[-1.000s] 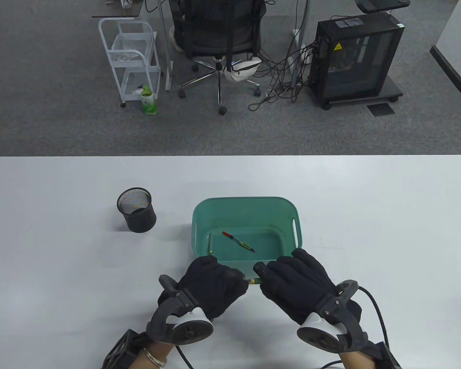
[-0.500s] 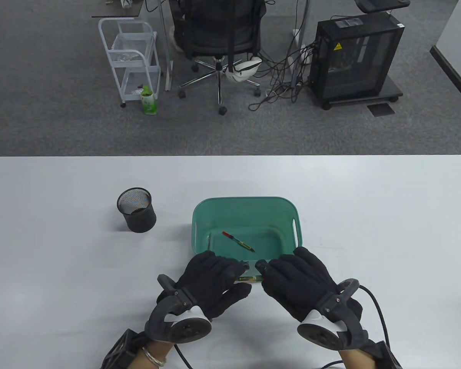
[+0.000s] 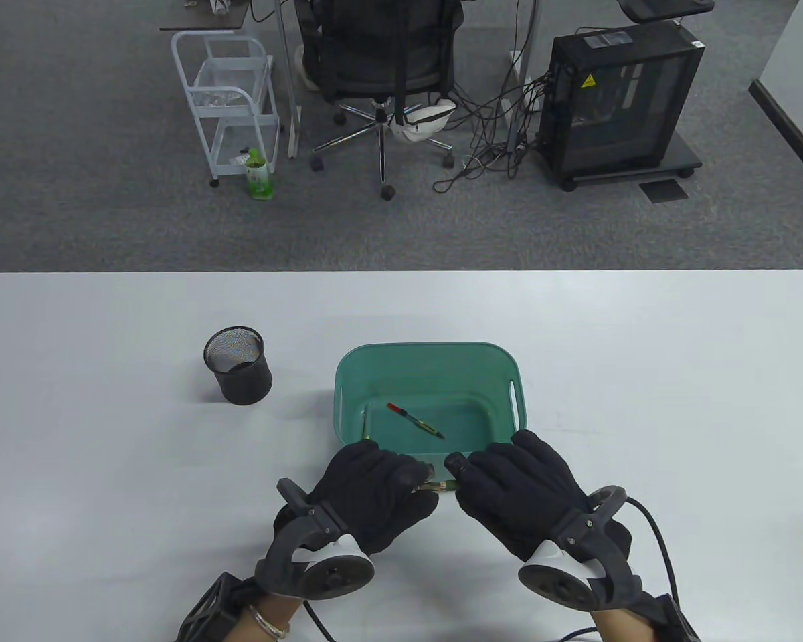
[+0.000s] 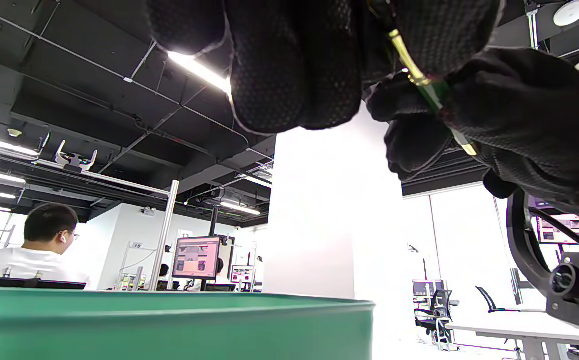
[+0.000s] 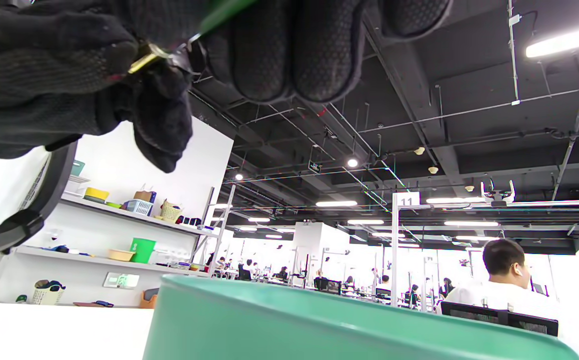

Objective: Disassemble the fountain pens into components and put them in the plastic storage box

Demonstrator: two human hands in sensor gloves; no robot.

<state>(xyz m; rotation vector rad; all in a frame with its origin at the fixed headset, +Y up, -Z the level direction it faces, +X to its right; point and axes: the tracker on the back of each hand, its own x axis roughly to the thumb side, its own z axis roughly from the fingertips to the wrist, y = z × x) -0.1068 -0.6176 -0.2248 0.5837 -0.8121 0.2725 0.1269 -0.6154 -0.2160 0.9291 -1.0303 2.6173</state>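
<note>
Hands were both down near the bottom middle of the table view, meeting just below the green box [image 3: 431, 358]. Left hand [image 3: 375, 491] had its fingers curled round one end of a green pen [image 3: 441, 486], and the right hand [image 3: 515, 491] was pinching the other end, so only a short bit of green body with a gold ring showed in the gap between the two gloves. From the left wrist view you could see the pen [image 4: 432, 92] running slantwise across the upper right, gold band and all, clamped between both sets of gloved fingers [image 4: 294, 65]. Right wrist view showed the same thing in its upper left: a gold tip and green shaft [image 5: 169, 40] squeezed between dark fingers [image 5: 269, 50]. Inside the box, near the center of the frame, a thin pen part with a red end [image 3: 415, 420] lay diagonally on the floor, plus another slim piece [image 3: 365, 428] along the left wall. Black mesh cup [image 3: 238, 364] stood on the white table [image 3: 642, 401] left of the box, well apart from it. Box rim [image 4: 169, 320] filled the bottom of both wrist views.
</note>
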